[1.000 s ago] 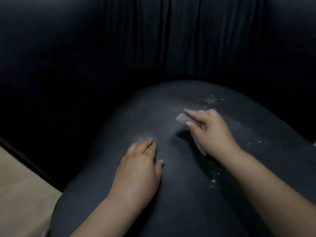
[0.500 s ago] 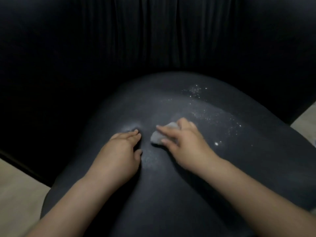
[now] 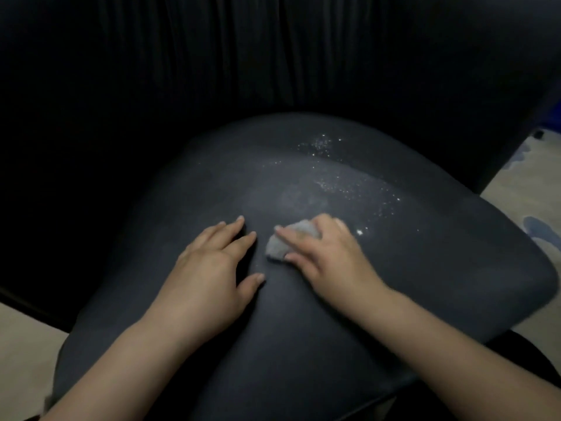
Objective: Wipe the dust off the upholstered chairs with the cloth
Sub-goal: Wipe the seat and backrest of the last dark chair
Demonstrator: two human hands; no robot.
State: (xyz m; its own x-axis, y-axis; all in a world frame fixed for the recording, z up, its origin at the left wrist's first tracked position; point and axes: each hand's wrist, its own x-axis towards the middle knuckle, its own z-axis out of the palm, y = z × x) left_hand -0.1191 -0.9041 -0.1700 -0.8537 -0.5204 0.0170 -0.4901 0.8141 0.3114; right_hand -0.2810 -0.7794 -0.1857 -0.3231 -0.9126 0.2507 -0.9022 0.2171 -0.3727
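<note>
Grey cloth (image 3: 290,243) under right hand (image 3: 329,256) | dust (image 3: 349,180) beyond; left hand (image 3: 212,268) beside

Matt dark upholstered seat (image 3: 303,344), dusted white; soft grey cloth (image 3: 280,246).
</note>
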